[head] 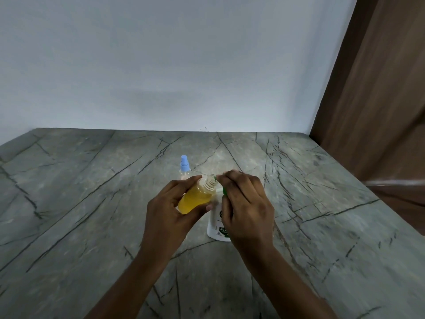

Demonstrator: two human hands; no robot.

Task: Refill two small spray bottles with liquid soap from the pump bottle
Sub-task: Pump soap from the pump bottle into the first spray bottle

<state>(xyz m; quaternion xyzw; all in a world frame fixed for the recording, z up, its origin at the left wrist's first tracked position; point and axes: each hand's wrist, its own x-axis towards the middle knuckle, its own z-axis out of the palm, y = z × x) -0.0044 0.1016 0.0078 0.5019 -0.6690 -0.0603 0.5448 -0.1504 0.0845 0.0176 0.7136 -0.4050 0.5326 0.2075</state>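
Filling, mid-frame: left hand (170,210) grips tilted spray bottle (196,200); right hand (247,203) curls over pump bottle (216,231) head. Next: pump, neck under nozzle.

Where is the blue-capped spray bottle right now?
Head view: the blue-capped spray bottle stands upright on the counter, near centre, just beyond the left hand and the yellow-filled bottle it holds.
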